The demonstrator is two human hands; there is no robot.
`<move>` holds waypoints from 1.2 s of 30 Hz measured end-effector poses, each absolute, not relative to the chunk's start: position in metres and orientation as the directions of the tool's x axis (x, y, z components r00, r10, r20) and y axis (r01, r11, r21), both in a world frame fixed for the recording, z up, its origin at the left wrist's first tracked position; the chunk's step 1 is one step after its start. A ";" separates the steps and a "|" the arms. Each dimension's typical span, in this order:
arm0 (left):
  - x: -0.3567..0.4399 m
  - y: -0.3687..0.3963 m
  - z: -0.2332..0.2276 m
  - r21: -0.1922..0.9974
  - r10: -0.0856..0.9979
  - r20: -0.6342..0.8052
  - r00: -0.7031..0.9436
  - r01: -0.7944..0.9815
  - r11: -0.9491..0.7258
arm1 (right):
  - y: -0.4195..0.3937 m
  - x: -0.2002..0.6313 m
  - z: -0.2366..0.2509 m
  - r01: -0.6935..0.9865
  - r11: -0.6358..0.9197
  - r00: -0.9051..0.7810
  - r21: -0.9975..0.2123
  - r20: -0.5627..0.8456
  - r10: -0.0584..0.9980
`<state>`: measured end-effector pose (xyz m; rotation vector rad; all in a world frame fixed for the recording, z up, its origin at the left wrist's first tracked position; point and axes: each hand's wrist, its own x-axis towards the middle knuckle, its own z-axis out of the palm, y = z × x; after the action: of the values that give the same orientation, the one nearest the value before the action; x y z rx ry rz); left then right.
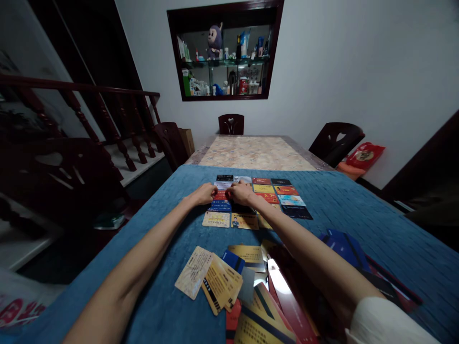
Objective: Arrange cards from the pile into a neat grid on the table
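Note:
My left hand (205, 194) has its fingers curled at the left edge of a red card (220, 196). At that card's right end is my right hand (241, 192), its fingers also bent inward against it. The red card lies in the left column of cards laid out in rows, below a pale card (224, 185) and above a blue card (220, 206). A black card (224, 178) tops this column, and a gold card (216, 220) forms its bottom. My right hand and forearm hide parts of the neighbouring cards.
Nearer me lies a loose pile of cards, with a cream card (194, 273), gold cards (222, 282) and a shiny red packet (287, 291). Blue folders (344, 247) sit at right on the blue cloth (154, 248). Dark wooden chairs (231, 124) surround the table.

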<state>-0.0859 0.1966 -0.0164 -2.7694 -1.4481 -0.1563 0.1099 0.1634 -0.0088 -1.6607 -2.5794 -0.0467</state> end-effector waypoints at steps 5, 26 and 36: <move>-0.085 0.194 -0.017 0.044 0.825 0.104 0.556 0.826 -0.562 | 0.162 0.109 -0.008 0.908 0.419 -0.416 -0.019 0.080 0.906; -0.094 0.126 -0.016 0.093 0.788 0.241 0.566 0.795 -0.599 | 0.091 0.133 -0.012 0.800 0.587 -0.556 -0.122 0.216 0.802; -0.086 0.063 -0.018 0.219 0.714 0.322 0.621 0.685 -0.695 | 0.001 0.123 -0.010 0.432 0.857 -0.767 -0.281 0.385 0.513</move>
<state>-0.0857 0.0629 -0.0175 -2.8954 -1.2520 -0.6286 0.1233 0.0013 -0.0097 -0.6948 -2.5760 0.2428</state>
